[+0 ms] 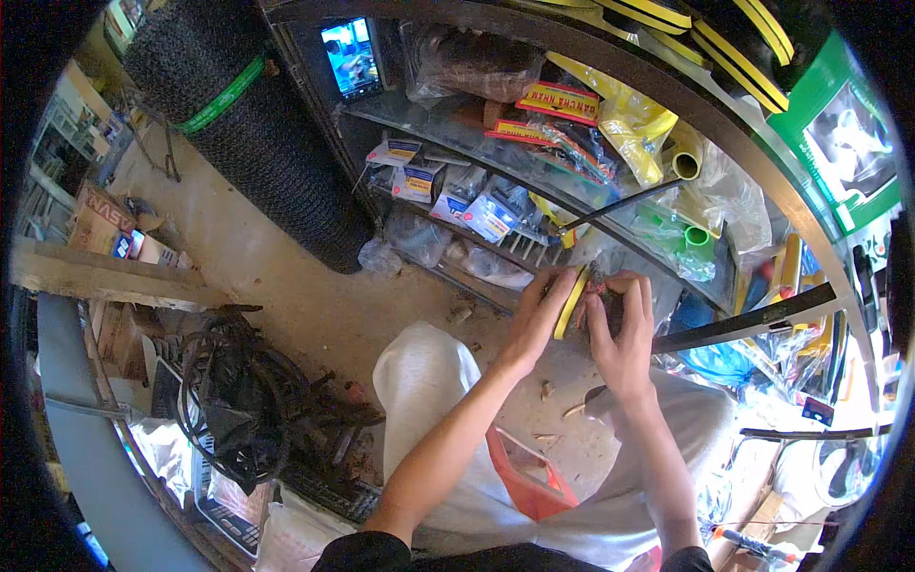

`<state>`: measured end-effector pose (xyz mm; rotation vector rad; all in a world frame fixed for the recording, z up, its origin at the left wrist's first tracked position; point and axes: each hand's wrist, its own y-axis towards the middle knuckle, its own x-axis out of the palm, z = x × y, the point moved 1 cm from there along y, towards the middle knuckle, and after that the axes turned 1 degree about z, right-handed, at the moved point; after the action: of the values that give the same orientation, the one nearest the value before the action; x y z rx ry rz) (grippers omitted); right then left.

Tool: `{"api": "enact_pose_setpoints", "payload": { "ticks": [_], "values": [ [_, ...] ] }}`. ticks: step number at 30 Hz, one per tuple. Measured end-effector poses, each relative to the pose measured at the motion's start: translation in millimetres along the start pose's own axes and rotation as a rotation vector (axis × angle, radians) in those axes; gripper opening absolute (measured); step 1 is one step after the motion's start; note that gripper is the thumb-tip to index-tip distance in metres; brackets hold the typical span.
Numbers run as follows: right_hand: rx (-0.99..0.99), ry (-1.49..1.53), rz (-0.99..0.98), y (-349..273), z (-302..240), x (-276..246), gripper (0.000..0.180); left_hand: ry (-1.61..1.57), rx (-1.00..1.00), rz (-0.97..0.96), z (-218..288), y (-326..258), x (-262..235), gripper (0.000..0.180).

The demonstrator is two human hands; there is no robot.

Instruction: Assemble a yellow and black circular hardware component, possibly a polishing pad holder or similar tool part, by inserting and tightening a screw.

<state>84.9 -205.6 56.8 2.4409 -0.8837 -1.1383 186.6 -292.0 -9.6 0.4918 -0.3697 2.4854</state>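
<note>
Above the knees, both hands meet on one yellow strip [573,301]: the left hand [537,319] clasps its left face, the right hand [621,336] pinches just beside it. The strip's long axis runs up and away, toward the cluttered shelf [534,191] beyond.

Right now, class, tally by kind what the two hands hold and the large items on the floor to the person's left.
Yellow-edged flat item, held between left hand and right hand: 1
Roll of dark wire mesh: 1
Wooden plank: 1
Total: 3
</note>
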Motion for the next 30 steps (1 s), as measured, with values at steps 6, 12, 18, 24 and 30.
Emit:
{"api": "enact_pose_setpoints", "payload": {
  "ticks": [6, 12, 18, 24, 30],
  "values": [
    [0.525, 0.228, -0.05, -5, 40, 14, 0.027, 0.359, 0.429, -0.001, 9, -7, 12, 0.042],
    [0.924, 0.842, -0.092, -7, 43, 7, 0.029, 0.46, 0.599, -0.086, 14, -6, 14, 0.049],
    [0.254, 0.211, 0.008, -1, 25, -2, 0.022, 0.212, 0.19, -0.147, 14, 2, 4, 0.047],
    [0.305, -0.038, -0.052, -5, 24, 4, 0.027, 0.147, 0.218, -0.081, 19, -10, 13, 0.046],
    [0.426, -0.018, -0.24, -18, 75, 1, 0.035, 0.51, 0.679, -0.139, 13, -6, 16, 0.053]
  ]
}}
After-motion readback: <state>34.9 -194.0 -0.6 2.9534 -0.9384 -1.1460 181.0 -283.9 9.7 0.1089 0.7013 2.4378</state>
